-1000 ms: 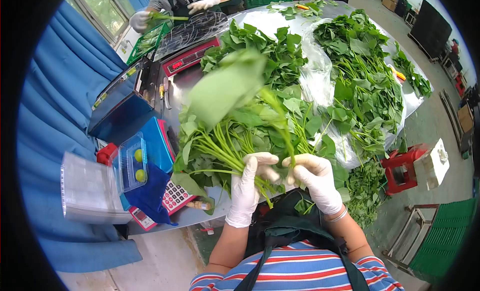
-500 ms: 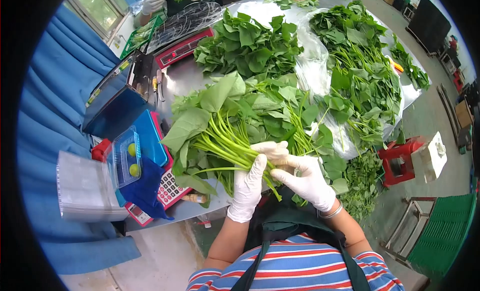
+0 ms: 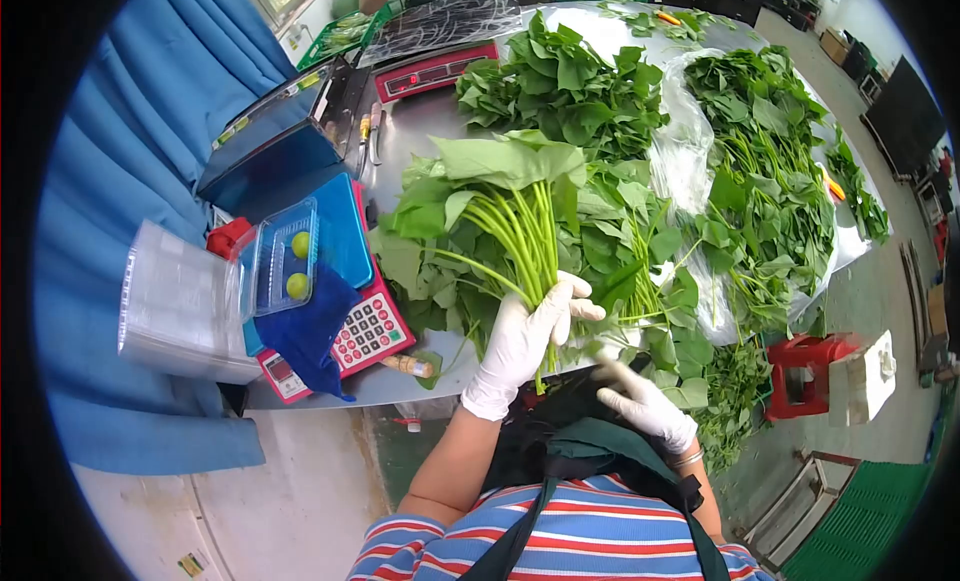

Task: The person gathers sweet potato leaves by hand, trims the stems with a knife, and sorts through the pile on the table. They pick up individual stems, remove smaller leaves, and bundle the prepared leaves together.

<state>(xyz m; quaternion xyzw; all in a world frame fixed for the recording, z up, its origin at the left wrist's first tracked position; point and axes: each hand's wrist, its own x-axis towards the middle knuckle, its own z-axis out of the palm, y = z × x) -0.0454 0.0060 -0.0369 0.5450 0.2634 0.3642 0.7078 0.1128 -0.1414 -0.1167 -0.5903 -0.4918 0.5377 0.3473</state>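
Note:
In the head view, my gloved left hand (image 3: 528,339) is closed around the stems of a bunch of leafy greens (image 3: 515,231). Its broad leaves point away from me and the cut stem ends stick out below the fist. To the right and lower down, my gloved right hand (image 3: 645,406) is apart from the bunch, in front of the apron, with its fingers stretched out and slightly blurred. Beyond the held bunch, loose greens (image 3: 615,216) lie on the metal table, with a taller heap of leaves (image 3: 560,91) behind them.
On the left are a pink-edged scale (image 3: 370,331) with a blue cloth (image 3: 315,326), a plastic box (image 3: 285,256) holding two green balls, and stacked transparent trays (image 3: 185,306). A knife (image 3: 375,131) lies near another red scale (image 3: 435,71). More greens (image 3: 765,171) cover the right side, above a red stool (image 3: 805,376).
My right hand has let go of the stems and moved down and right. The bunch, still in my left hand, has turned more upright. The view has shifted left.

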